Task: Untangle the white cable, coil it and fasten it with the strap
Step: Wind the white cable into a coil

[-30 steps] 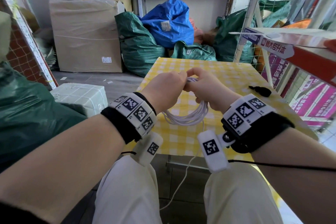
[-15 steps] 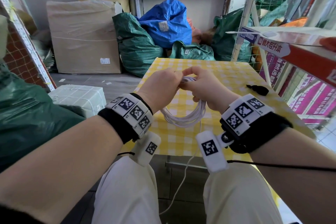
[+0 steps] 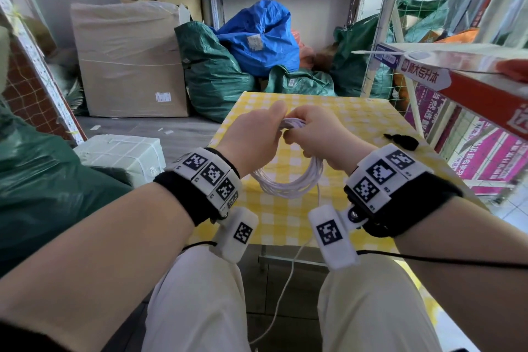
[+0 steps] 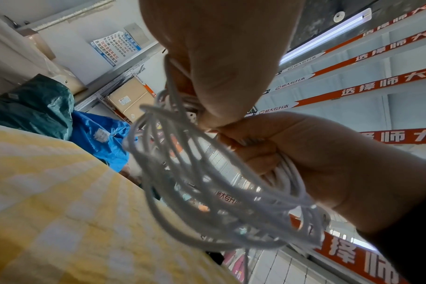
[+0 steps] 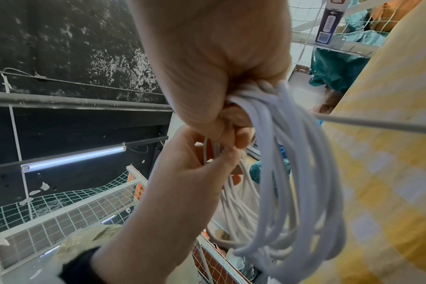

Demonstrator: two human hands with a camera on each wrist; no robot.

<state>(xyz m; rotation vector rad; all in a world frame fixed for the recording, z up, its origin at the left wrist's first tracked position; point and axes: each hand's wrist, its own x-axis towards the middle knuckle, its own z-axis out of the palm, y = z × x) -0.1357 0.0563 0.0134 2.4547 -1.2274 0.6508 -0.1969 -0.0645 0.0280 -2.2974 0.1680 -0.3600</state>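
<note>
The white cable [image 3: 288,184] hangs as a coil of several loops above the yellow checked table [image 3: 285,217]. My left hand [image 3: 254,137] and right hand [image 3: 317,137] meet at the coil's top, and both curl round the bundled strands. In the left wrist view the left hand [image 4: 219,57] pinches the strands while the coil [image 4: 207,182] fans out below. In the right wrist view the right hand [image 5: 219,57] grips the bundle [image 5: 292,173], with the left hand [image 5: 182,182] just beneath. A loose cable tail [image 3: 285,288] drops between my knees. The black strap [image 3: 403,140] lies on the table to the right.
A red and white shelf rack [image 3: 471,77] juts in close at the right, beside the table. Green and blue sacks [image 3: 257,43] and a large cardboard box [image 3: 128,66] stand behind the table. A white wrapped parcel [image 3: 123,154] sits on the floor at the left.
Both hands keep their hold at the top of the coil. The coil hangs much as before; only the view has drifted slightly.
</note>
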